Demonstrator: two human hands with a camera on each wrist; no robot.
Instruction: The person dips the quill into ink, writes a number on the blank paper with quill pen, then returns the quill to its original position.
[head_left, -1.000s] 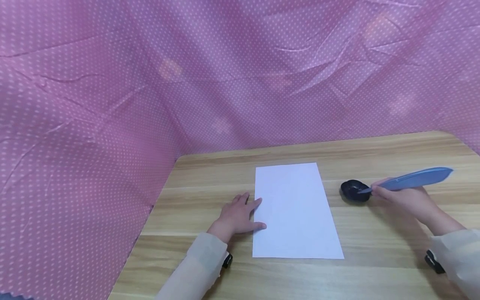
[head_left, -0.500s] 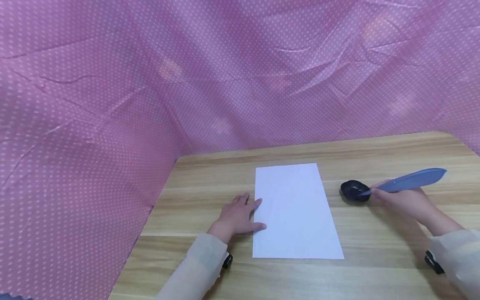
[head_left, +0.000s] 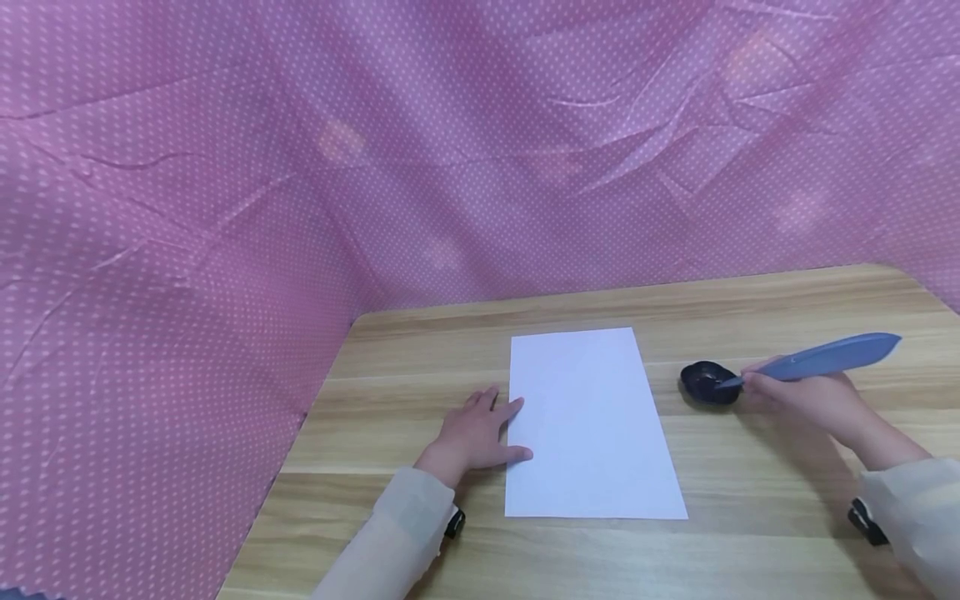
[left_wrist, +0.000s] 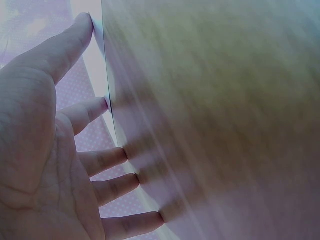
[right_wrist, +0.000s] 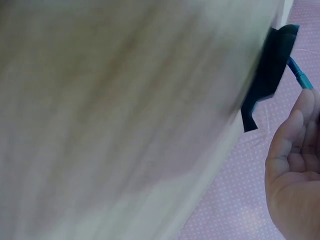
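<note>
Only slightly shifted since half a second ago, the blue feather pen (head_left: 828, 358) has its tip a little farther left over the hollow of the black dish (head_left: 696, 385), and its plume end a touch farther right. Fingertips and thumb of the right hand (head_left: 813, 404) pinch the shaft near the tip; whether the tip touches the dish's bottom I cannot tell. Unmoved, the left hand (head_left: 472, 433) lies spread, thumb and forefinger on the left edge of the white paper (head_left: 592, 433), flat on the wooden table (head_left: 420, 350) left of the dish.
</note>
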